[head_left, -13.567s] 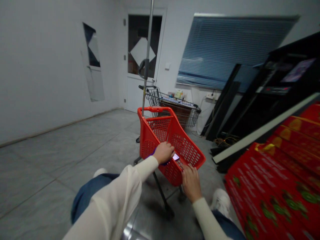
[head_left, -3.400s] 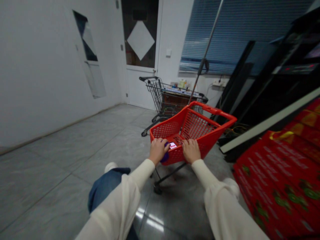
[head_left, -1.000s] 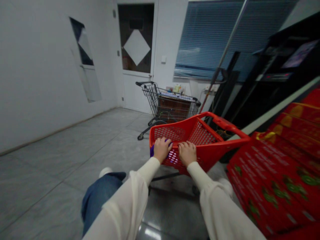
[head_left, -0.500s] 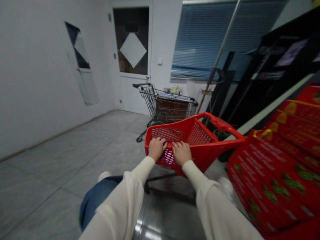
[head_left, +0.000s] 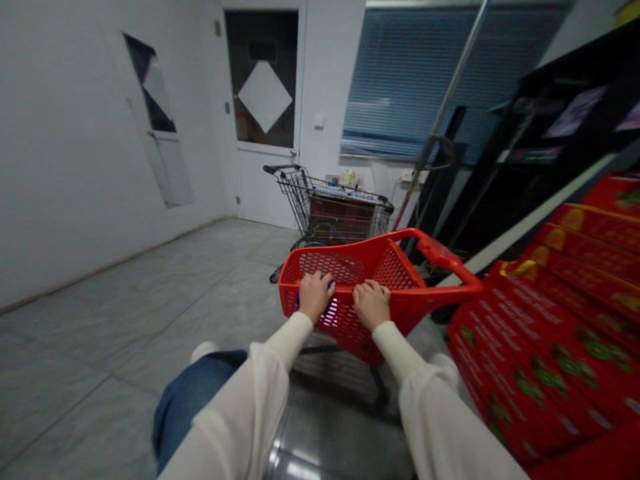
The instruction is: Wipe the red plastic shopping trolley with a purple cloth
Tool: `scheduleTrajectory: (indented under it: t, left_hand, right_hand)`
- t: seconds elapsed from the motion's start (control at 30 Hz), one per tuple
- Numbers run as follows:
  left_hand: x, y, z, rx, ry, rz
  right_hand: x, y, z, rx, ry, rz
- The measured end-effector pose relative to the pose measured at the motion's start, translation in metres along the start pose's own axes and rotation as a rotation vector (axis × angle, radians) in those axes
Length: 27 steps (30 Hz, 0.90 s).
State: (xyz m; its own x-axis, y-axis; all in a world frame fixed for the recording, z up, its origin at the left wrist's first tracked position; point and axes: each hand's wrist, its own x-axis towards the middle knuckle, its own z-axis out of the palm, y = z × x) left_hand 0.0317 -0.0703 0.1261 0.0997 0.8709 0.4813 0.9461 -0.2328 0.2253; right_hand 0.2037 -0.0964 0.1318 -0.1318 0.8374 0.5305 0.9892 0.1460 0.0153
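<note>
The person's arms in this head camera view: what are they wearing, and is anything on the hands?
Both arms are covered by long cream-white sleeves: the left sleeve and the right sleeve are loose and baggy, narrowing to snug cuffs at the wrists. The left hand and right hand are bare, with no gloves.

A gray wire shopping cart [head_left: 345, 213] stands by a white door [head_left: 263, 183], and big red boxes [head_left: 535, 340] are piled up on the right.

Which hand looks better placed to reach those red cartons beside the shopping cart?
Probably the right hand: it is on the red cart on the side nearest the stacked red cartons, with nothing else visible in it. The left hand is farther away, over a purple object.
</note>
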Motion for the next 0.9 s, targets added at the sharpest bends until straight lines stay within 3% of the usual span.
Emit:
scheduleTrajectory:
  t: [0.07,0.17,0.3,0.4,0.57,0.8,0.9]
  left_hand:
    - [-0.001,0.006,0.002,-0.012,0.014,0.066]
    - [-0.001,-0.012,0.002,0.001,0.009,0.099]
    - [0.003,-0.042,-0.004,0.04,0.0,-0.018]
    - [0.004,-0.03,-0.006,0.034,-0.02,-0.042]
    - [0.0,0.01,-0.002,-0.021,-0.017,0.102]
    - [0.003,-0.027,-0.007,0.025,-0.047,0.051]
    - [0.003,-0.016,-0.007,0.026,-0.047,0.027]
  right_hand:
    - [0.0,-0.003,0.0,0.021,0.013,-0.018]
    - [-0.001,-0.001,-0.001,0.047,0.011,-0.049]
    - [-0.001,0.004,-0.001,0.079,0.002,-0.065]
    - [0.0,0.005,0.001,0.107,0.01,-0.055]
    - [-0.002,0.01,0.003,0.084,0.047,-0.082]
    - [-0.012,0.022,0.006,-0.038,0.223,-0.002]
    - [-0.012,0.018,0.005,0.011,0.196,-0.009]
